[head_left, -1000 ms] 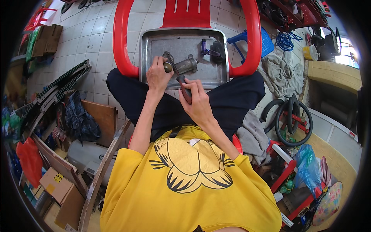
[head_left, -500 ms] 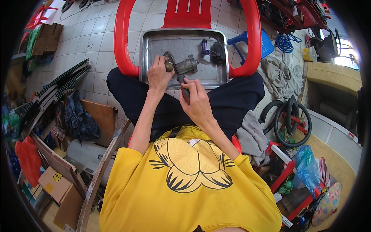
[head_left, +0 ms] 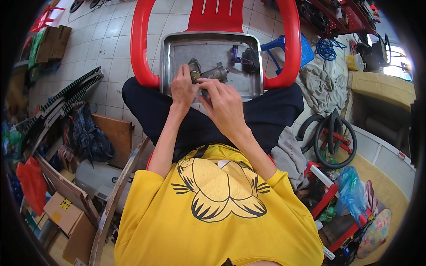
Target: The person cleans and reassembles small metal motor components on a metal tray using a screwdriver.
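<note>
One bare right hand point(head_left: 225, 104) of ours bends its fingers; whether it grips anything we cannot tell. Our left hand point(head_left: 181, 91) grasps a rounded metal part point(head_left: 195, 71) over a metal tray point(head_left: 195, 50), beside a grey cylinder point(head_left: 216, 73).

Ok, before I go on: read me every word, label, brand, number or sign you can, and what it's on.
Nothing is clear enough to quote.
White strip, lower right: dark marks, too small to read.
Yellow tape on the cardboard box: black marks, too small.
Metal cylinder in the tray: no lettering I can see.
Yellow shirt: a drawing, no words seen.
</note>
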Motion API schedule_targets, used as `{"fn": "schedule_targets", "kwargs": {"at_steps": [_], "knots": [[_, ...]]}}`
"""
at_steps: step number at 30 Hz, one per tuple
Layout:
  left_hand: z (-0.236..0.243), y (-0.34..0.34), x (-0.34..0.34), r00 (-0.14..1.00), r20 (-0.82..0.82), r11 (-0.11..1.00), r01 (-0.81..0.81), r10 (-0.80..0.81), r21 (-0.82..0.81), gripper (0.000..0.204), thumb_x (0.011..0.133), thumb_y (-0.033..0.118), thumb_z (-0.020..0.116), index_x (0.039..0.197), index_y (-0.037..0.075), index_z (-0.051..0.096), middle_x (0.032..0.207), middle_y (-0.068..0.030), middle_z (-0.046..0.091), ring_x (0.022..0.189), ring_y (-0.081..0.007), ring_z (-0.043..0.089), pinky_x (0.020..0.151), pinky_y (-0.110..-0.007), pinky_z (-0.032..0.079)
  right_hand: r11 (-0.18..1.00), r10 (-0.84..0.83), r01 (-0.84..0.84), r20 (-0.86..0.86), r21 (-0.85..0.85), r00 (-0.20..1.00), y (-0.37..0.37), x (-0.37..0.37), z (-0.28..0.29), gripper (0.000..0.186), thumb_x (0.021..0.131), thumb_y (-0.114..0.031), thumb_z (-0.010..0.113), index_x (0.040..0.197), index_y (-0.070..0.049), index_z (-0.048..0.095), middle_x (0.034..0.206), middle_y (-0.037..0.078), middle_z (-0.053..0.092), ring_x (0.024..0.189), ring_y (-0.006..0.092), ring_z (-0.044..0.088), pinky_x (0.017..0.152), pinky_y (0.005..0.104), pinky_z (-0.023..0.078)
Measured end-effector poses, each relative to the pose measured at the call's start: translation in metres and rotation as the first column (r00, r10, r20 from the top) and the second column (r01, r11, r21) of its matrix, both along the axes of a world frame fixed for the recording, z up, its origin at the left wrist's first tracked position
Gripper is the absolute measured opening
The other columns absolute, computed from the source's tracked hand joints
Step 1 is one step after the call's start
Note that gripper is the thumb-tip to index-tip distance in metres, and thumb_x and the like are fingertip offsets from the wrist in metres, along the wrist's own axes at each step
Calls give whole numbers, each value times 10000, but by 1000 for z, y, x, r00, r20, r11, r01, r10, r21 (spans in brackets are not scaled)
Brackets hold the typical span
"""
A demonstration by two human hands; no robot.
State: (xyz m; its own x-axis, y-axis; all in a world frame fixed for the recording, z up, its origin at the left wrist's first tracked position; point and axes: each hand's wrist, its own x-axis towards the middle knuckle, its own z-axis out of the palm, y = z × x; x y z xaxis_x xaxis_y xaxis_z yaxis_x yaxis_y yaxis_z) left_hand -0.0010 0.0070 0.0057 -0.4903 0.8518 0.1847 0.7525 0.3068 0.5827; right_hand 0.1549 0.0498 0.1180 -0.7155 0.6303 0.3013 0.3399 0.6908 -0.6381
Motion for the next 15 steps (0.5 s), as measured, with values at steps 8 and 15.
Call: {"fn": "schedule_targets", "kwargs": {"at_steps": [8,15], "knots": [[0,1,-1,1000,13,1000,19,-19,-16,370,735,22,738,1046,45,540,1047,-150,610,950,-412,659,766,-486,548,910,130,-174,-141,-377,982,3,0,9,321,823,12,724,1099,-55,574,1095,110,605,883,358,679,728,487,524],[-2,2,0,1000,19,999,-9,10,-36,349,747,40,739,1031,48,536,1037,-146,606,946,-421,658,745,-501,547,995,70,-78,114,66,991,15,0,5,320,771,-145,787,1033,-93,611,977,57,618,795,289,686,663,403,532]]}}
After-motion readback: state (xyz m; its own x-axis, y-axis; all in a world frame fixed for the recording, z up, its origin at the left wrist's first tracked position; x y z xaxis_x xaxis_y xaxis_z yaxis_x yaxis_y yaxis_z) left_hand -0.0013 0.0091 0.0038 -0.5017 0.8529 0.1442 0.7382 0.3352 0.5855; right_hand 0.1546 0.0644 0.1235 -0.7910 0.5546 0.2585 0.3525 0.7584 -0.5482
